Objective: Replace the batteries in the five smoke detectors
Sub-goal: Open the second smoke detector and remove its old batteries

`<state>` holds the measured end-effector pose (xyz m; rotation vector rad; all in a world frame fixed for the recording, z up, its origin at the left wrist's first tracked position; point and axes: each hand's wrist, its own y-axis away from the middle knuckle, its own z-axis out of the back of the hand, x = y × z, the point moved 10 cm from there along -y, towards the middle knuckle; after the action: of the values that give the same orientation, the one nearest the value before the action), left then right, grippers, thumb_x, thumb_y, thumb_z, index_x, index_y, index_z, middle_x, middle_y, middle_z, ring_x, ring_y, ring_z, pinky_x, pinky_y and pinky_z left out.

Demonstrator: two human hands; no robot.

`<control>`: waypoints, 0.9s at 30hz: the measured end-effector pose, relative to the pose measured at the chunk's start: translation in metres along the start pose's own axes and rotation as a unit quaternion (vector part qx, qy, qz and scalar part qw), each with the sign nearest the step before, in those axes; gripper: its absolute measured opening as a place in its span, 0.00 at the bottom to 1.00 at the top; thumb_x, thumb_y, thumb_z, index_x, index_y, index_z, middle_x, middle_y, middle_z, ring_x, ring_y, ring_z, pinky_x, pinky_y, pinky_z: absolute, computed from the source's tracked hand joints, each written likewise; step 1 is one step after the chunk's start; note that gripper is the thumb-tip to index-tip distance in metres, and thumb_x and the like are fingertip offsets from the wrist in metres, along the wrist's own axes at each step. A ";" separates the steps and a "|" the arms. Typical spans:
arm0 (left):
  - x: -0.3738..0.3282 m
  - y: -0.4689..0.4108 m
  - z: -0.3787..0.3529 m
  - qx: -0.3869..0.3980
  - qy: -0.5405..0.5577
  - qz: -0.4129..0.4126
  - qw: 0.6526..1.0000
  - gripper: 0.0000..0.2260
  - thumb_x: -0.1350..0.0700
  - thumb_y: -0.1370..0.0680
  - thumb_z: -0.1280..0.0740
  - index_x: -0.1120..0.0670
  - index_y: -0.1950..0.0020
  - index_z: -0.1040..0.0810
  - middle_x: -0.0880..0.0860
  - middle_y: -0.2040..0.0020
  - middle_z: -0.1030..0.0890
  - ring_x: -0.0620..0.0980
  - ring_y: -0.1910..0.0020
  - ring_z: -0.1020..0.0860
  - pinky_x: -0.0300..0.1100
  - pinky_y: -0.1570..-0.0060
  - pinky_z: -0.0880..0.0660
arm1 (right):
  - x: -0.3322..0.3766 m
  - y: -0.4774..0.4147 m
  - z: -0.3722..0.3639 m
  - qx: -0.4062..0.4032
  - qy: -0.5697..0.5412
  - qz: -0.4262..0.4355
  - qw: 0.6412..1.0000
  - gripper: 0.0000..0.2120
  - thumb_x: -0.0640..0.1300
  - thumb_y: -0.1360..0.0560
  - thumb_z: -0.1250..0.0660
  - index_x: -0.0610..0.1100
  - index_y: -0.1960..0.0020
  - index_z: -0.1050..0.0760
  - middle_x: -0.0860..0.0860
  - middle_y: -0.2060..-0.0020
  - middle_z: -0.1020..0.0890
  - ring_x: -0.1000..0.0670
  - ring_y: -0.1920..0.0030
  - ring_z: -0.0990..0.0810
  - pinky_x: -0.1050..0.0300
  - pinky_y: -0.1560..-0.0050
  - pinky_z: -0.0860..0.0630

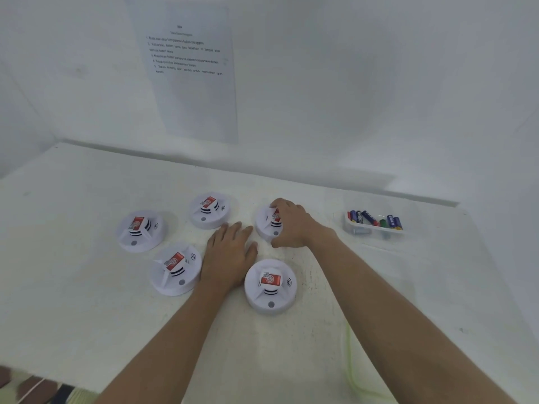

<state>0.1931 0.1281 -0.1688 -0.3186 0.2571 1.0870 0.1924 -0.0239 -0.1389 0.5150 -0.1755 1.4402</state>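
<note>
The left forearm (175, 330) and right forearm (408, 316) reach in from the bottom edge across the white table (87, 301); between them sits the front detector (270, 287), nearest of the 5 smoke detectors, a round white unit with a red-and-white label on its raised centre. The left hand (230, 252) lies flat on the table, palm down, fingers straight and pointing away, holding nothing; the front-left detector (175, 271) is just beside its wrist, the front detector on its other side, and its fingertips are near the back detector (209, 211). The right hand (294, 225) is curled over the right-back detector (264, 228) — fingers draped over the far side and the labelled centre, thumb at the near rim; it grips that unit, which rests on the table. The far-left detector (141, 231) stands apart from both hands; the 4 uncovered units all lie label side up.

Well to the right of the right hand a clear tray (376, 228) holds loose batteries (359, 217) — mostly blue, 1 green; a printed sheet (192, 74) hangs on the white wall behind, its text too blurred to read.
</note>
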 end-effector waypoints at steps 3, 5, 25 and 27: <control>0.000 0.001 0.001 0.002 0.002 0.004 1.000 0.31 0.39 0.24 0.52 0.51 0.29 0.26 0.55 0.28 0.27 0.60 0.27 0.33 0.57 0.31 0.36 | -0.001 0.000 0.003 -0.011 0.009 -0.002 1.000 0.43 0.48 0.34 0.22 0.48 0.26 0.43 0.45 0.33 0.34 0.41 0.34 0.33 0.46 0.38 0.27; -0.001 0.001 0.001 0.005 0.001 0.004 1.000 0.32 0.39 0.25 0.54 0.51 0.28 0.28 0.55 0.27 0.29 0.59 0.26 0.35 0.56 0.29 0.37 | -0.001 0.002 0.006 -0.013 0.004 -0.001 1.000 0.48 0.47 0.34 0.21 0.52 0.24 0.47 0.44 0.34 0.35 0.41 0.35 0.34 0.45 0.39 0.27; -0.016 0.030 0.057 0.014 0.495 0.130 0.859 0.10 0.54 0.17 0.38 0.51 0.39 0.19 0.50 0.45 0.15 0.48 0.49 0.17 0.42 0.46 0.21 | 0.013 0.103 0.036 -0.158 -0.477 0.052 0.863 0.41 0.51 0.40 0.16 0.57 0.35 0.37 0.51 0.39 0.23 0.51 0.41 0.20 0.55 0.46 0.18; -0.031 0.041 0.064 0.054 0.604 0.152 0.781 0.12 0.55 0.16 0.39 0.58 0.41 0.19 0.58 0.52 0.14 0.56 0.57 0.15 0.45 0.56 0.19 | 0.019 0.112 0.033 -0.149 -0.514 0.078 0.841 0.40 0.51 0.42 0.17 0.59 0.36 0.35 0.49 0.38 0.21 0.49 0.39 0.19 0.54 0.45 0.19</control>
<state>0.1460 0.1439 -0.1039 -0.8768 1.5652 1.0360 0.0927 -0.0161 -0.0766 0.9884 -1.3057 1.1184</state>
